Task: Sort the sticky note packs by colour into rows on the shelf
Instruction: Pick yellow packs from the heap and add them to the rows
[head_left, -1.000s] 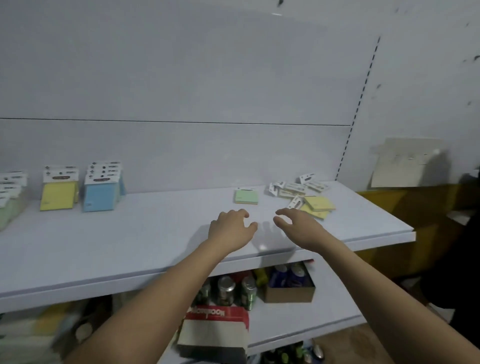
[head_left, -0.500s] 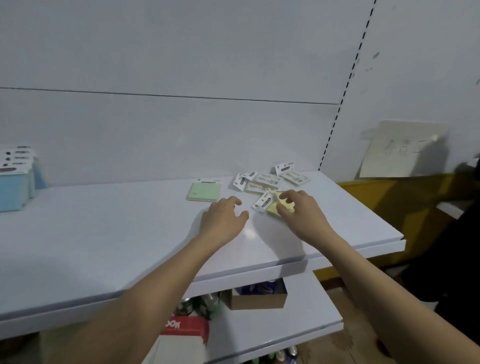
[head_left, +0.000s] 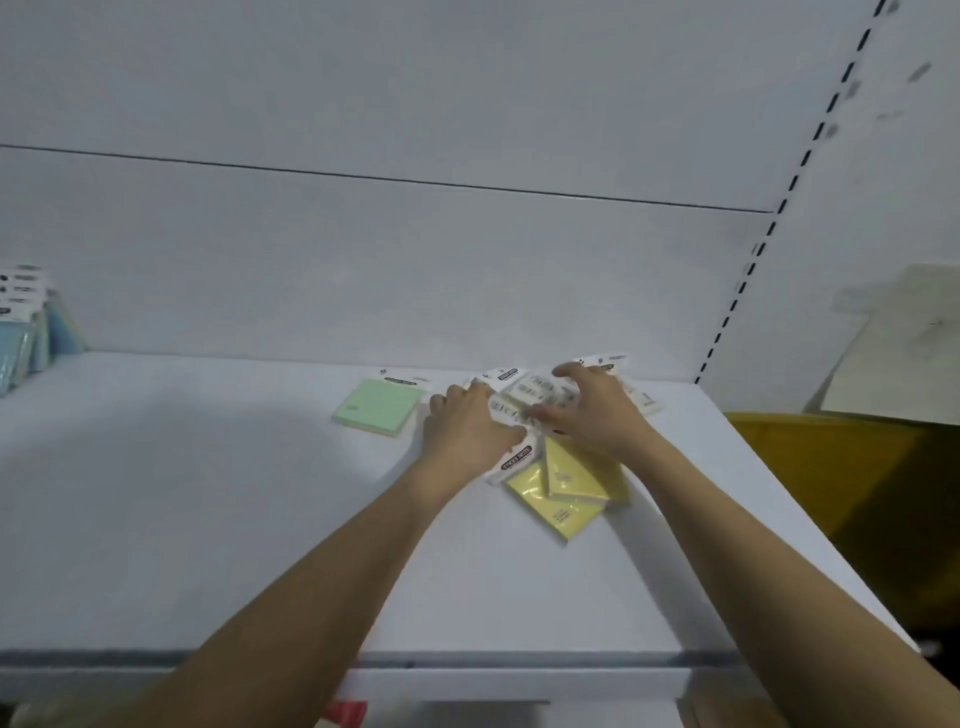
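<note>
A loose pile of sticky note packs (head_left: 540, 395) with white header cards lies at the back right of the white shelf (head_left: 208, 519). My left hand (head_left: 467, 428) closes on the pile's left side, its thumb over a header card. From the right, my right hand (head_left: 597, 410) grips the top packs between thumb and fingers. Two yellow packs (head_left: 569, 488) stick out of the pile toward me. Just left of my left hand, a single green pack (head_left: 379, 405) lies flat. Blue packs (head_left: 23, 343) stand in a row at the far left edge.
The shelf's white back panel rises right behind the pile. A slotted upright (head_left: 753, 260) runs up at the right. Beyond the shelf's right end sit a yellow surface (head_left: 831, 467) and a pale sheet (head_left: 904, 343) against the wall. The shelf's front edge is near my elbows.
Both hands have reached forward onto the pile and closed on it; before, they hovered short of it. The view has moved closer and to the right, so the sorted rows at the left are mostly out of frame.
</note>
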